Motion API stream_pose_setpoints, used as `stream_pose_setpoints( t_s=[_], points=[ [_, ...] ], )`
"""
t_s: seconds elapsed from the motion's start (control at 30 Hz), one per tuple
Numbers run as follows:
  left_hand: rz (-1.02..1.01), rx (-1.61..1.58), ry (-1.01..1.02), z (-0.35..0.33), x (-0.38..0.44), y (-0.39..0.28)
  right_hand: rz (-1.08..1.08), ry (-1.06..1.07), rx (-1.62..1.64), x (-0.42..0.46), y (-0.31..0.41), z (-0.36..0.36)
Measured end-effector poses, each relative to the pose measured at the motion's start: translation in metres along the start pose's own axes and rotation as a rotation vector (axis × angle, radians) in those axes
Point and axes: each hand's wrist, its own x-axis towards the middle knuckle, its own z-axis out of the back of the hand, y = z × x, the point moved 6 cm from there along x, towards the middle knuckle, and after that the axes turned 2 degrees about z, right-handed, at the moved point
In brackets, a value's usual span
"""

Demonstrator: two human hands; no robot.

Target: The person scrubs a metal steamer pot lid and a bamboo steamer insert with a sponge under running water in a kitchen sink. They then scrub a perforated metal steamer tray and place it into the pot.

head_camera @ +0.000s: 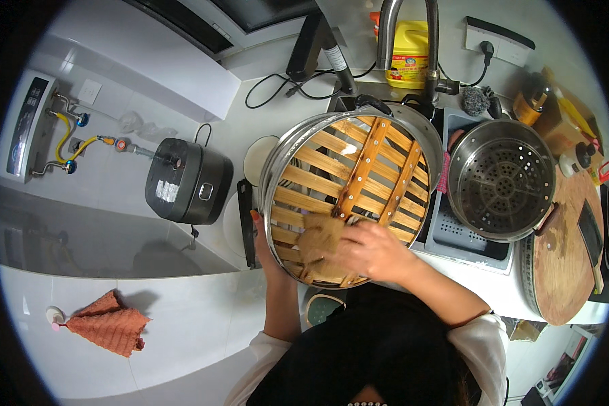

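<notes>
A round steamer with a metal rim and a bamboo slat base (317,167) is held up in front of me, with its slats facing me. Two darker bamboo crossbars (363,170) run across the slats, fixed with metal studs. My left hand (265,246) grips the rim at the lower left; most of its fingers are behind the steamer. In my right hand (373,249) is a brown scrubbing cloth or pad (318,238), pressed on the lower slats; hand and cloth are slightly blurred. Behind the steamer shows part of a metal pot (426,137) with a dark handle.
A perforated metal steamer pot (502,180) rests over a grey basin (451,233) on the right. Beyond it lies a round wooden board (558,269) with a cleaver (590,233). The faucet (433,45) rises behind. A black rice cooker (190,180) stands left.
</notes>
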Motion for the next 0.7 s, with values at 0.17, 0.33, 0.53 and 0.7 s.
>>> stream_pose_setpoints(
  t_s=[0.17,0.33,0.53,0.7],
  points=[
    [0.01,0.046,-0.076,0.013,0.003,0.002,-0.092,-0.073,-0.057,0.001,-0.029,0.019],
    [-0.026,-0.025,-0.027,0.002,0.003,0.002,-0.171,-0.123,-0.171,0.002,-0.059,0.031],
    [-0.04,0.002,0.01,0.003,0.002,0.0,-0.327,-0.25,-0.27,0.015,-0.101,0.057],
    [-0.055,0.072,-0.004,0.002,0.001,-0.001,-0.413,-0.306,-0.289,0.012,-0.118,0.059]
  ],
)
